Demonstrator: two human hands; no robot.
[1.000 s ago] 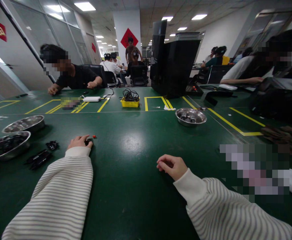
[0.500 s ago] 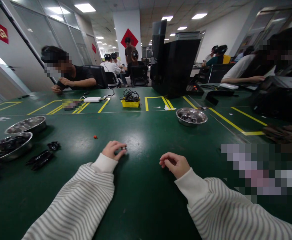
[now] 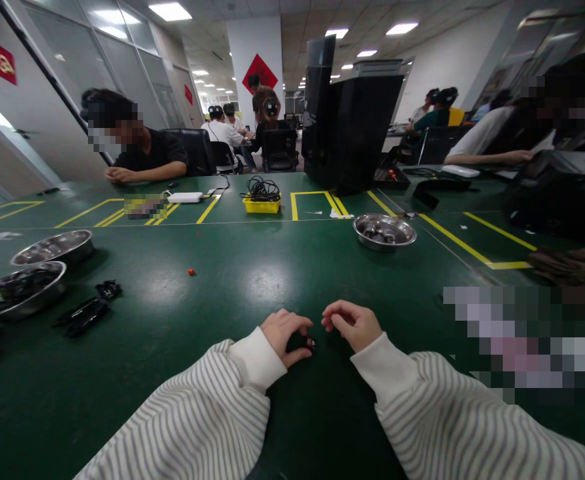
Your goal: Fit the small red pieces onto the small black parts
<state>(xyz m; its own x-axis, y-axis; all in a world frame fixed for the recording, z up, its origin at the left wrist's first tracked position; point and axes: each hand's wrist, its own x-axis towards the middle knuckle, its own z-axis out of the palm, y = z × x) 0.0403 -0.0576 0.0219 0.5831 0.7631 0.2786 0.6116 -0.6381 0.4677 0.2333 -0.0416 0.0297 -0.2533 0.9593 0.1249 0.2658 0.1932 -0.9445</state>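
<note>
My left hand (image 3: 287,335) is low over the green table (image 3: 147,373), just left of my right hand. Its thumb and fingers curve around a small dark, shiny part (image 3: 311,343) close to the thumb tip; the kind of part is too small to tell. My right hand (image 3: 353,325) is closed, with thumb and fingertips drawn together. Whatever may be between those fingertips is hidden. A narrow gap separates the two hands.
Two metal bowls (image 3: 55,248) and several black parts (image 3: 85,315) are at left. An orange piece (image 3: 191,272) lies ahead. Beyond are a yellow tray of cables (image 3: 262,206), another metal bowl (image 3: 385,243) and a black computer case (image 3: 357,127). People sit around.
My left hand has moved right and nearer to me, carrying the small dark part beside my right hand, and its fingers are wider apart. My right hand has barely moved.
</note>
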